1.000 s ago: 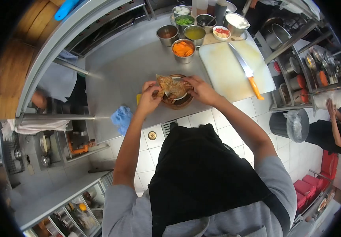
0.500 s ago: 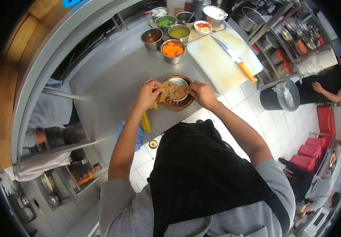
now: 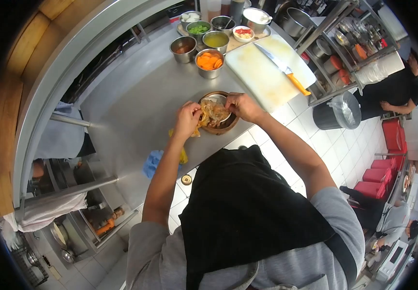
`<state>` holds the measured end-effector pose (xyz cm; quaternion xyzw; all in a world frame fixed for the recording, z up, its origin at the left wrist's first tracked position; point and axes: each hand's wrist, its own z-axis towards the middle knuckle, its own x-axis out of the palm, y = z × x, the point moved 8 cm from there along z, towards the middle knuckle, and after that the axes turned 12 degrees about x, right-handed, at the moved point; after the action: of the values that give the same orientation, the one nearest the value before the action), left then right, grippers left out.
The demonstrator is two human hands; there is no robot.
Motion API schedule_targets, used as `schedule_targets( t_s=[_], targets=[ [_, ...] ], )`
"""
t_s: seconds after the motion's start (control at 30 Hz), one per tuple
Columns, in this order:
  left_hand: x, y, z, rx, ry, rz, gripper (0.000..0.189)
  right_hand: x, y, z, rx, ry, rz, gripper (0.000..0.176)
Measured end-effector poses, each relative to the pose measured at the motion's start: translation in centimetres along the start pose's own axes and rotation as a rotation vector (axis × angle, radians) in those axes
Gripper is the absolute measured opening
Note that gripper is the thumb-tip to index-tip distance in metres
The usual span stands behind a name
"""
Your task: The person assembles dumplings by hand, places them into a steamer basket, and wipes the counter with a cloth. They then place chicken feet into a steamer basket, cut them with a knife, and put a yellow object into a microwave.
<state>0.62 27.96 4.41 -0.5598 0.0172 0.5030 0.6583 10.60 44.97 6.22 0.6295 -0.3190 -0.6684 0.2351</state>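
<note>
A brown, crumpled, thin translucent wrap (image 3: pixel 214 112) hangs over a round brown bowl (image 3: pixel 228 129), which has a white dish or lining (image 3: pixel 217 98) inside. My left hand (image 3: pixel 188 118) pinches the wrap's yellowish left end, just left of the bowl. At the bowl's right rim my right hand (image 3: pixel 243 107) pinches the other end with its fingers closed. Some of the bowl's contents are hidden under the wrap. Under my left forearm lie a yellow item (image 3: pixel 183 156) and a blue cloth (image 3: pixel 153 163).
Metal tubs with orange slices (image 3: pixel 209 61), red sauce (image 3: pixel 183 47) and chopped greens (image 3: pixel 199 30) stand at the back. A knife (image 3: pixel 281 66) lies on the white cutting board (image 3: pixel 256 71). A grey bin (image 3: pixel 337 112) stands at right, beside a person in black (image 3: pixel 388 94).
My right hand has moved left and slightly up over the bowl, closer to my left hand. The wrap between them is more bunched. The whole view has shifted slightly.
</note>
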Motion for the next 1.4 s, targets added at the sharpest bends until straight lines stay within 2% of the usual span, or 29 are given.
schedule_targets(
  t_s=[0.13, 0.23, 0.27, 0.37, 0.47, 0.53, 0.67, 0.77, 0.87, 0.93, 0.97, 1.03, 1.07, 1.2, 1.23, 1.27, 1.33, 1.4],
  targets=[
    [-1.8, -0.3, 0.6, 0.072, 0.031, 0.017, 0.009, -2.3, -0.4, 0.9, 0.002, -0.014, -0.006, 0.013],
    [-3.4, -0.5, 0.7, 0.069, -0.14, -0.144, 0.007, -3.7, -0.9, 1.1, 0.074, 0.073, 0.13, 0.012],
    [-3.4, -0.7, 0.9, 0.068, -0.137, -0.145, 0.007, -3.8, -1.0, 1.2, 0.076, 0.072, 0.132, 0.012],
    [-3.3, -1.1, 2.0, -0.01, -0.058, -0.192, 0.008, -4.8, -0.6, 1.4, 0.077, -0.001, 0.176, 0.011],
    [-3.8, -1.7, 2.7, -0.106, 0.033, -0.149, 0.008, -6.2, 0.9, 1.1, 0.057, -0.089, 0.082, 0.011],
    [-2.9, -2.3, 2.8, -0.084, 0.233, 0.004, 0.01, -6.6, 1.3, 1.1, 0.121, -0.108, 0.18, 0.012],
    [-0.8, -1.5, 2.9, 0.032, 0.342, 0.067, 0.016, -5.6, 3.8, 2.5, 0.067, -0.088, 0.155, 0.011],
    [-0.9, -2.6, 2.9, 0.151, 0.376, 0.178, 0.021, -5.5, 6.8, 3.2, -0.1, -0.136, 0.092, 0.012],
    [-3.3, -3.8, 3.9, 0.13, 0.285, 0.097, 0.02, -6.5, 7.3, 3.5, -0.057, -0.185, 0.172, 0.013],
    [-6.0, -4.0, 4.4, -0.077, 0.212, 0.02, 0.018, -7.9, 7.4, 3.3, -0.035, -0.191, 0.252, 0.017],
    [-6.8, -4.5, 4.7, -0.079, 0.213, 0.024, 0.018, -8.3, 7.2, 3.3, -0.018, -0.189, 0.326, 0.02],
    [-8.1, -4.7, 5.4, -0.147, 0.127, -0.159, 0.017, -8.4, 6.7, 3.1, 0.007, -0.171, 0.364, 0.023],
    [-8.0, -4.5, 5.8, -0.142, 0.127, -0.153, 0.017, -8.5, 6.3, 3.2, 0.033, -0.156, 0.397, 0.028],
    [-5.1, -5.7, 8.2, -0.105, 0.06, -0.507, 0.019, -6.1, 6.6, 1.1, 0.013, -0.148, 0.419, 0.036],
    [-4.0, -6.7, 8.5, -0.107, 0.039, -0.636, 0.019, -5.8, 6.8, 0.5, 0.049, -0.196, 0.355, 0.037],
    [-3.2, -7.5, 8.8, -0.105, 0.052, -0.637, 0.019, -5.7, 6.6, 0.0, 0.087, -0.246, 0.291, 0.038],
    [-2.1, -9.9, 9.6, 0.013, 0.109, -0.684, 0.019, -4.8, 3.7, -0.2, 0.131, -0.225, 0.268, 0.037],
    [-2.5, -8.4, 9.4, -0.026, 0.088, -0.634, 0.022, -4.9, 0.0, -1.5, 0.219, -0.238, 0.846, 0.028]
  ],
)
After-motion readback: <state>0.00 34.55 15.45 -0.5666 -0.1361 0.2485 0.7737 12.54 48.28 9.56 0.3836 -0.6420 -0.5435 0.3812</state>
